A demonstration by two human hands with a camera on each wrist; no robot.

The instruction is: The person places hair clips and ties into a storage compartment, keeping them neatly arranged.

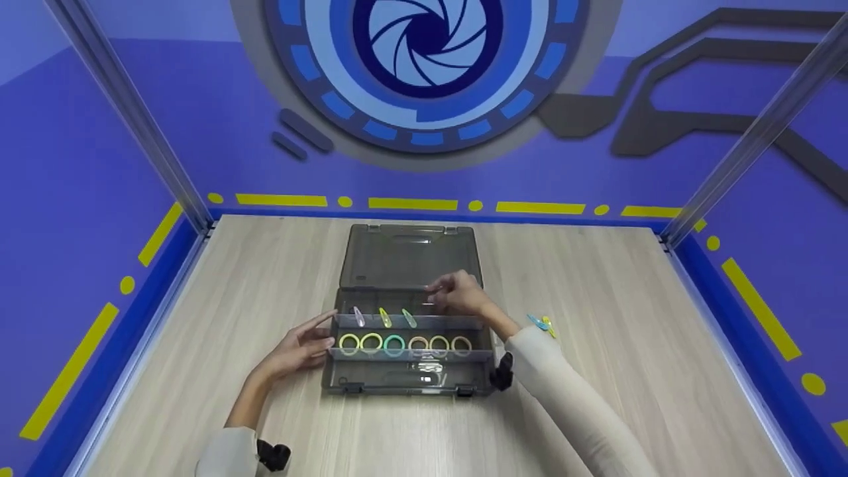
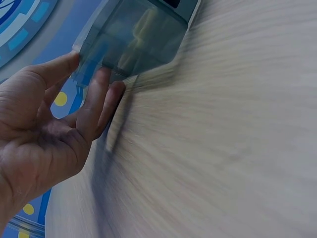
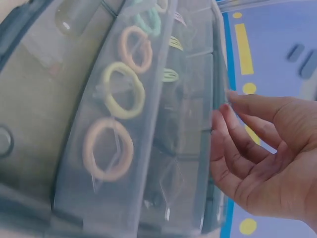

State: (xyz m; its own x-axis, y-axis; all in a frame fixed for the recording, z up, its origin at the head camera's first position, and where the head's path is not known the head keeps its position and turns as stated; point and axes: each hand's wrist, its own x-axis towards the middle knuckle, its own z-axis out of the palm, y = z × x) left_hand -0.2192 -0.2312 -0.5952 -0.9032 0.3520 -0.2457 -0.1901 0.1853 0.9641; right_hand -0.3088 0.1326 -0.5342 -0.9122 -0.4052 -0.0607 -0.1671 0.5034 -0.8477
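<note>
A smoky clear plastic storage box (image 1: 411, 387) lies with its lid (image 1: 411, 258) laid back. Several hair ties (image 1: 394, 345), yellow, teal and peach, stand in a row in its middle section. Three snap hair clips, lavender (image 1: 358, 317), yellow (image 1: 385, 317) and green (image 1: 409, 318), sit along the rear divider. My left hand (image 1: 298, 348) touches the box's left side with extended fingers. Above the rear section, my right hand (image 1: 458, 293) has bent fingers at the back rim (image 3: 218, 64); whether they pinch anything is unclear.
Two more snap clips, blue (image 1: 537, 322) and yellow (image 1: 549, 325), lie on the wooden table (image 1: 596, 285) to the right of the box, beside my right forearm. Blue panels (image 1: 430, 179) border the table at the back and both sides.
</note>
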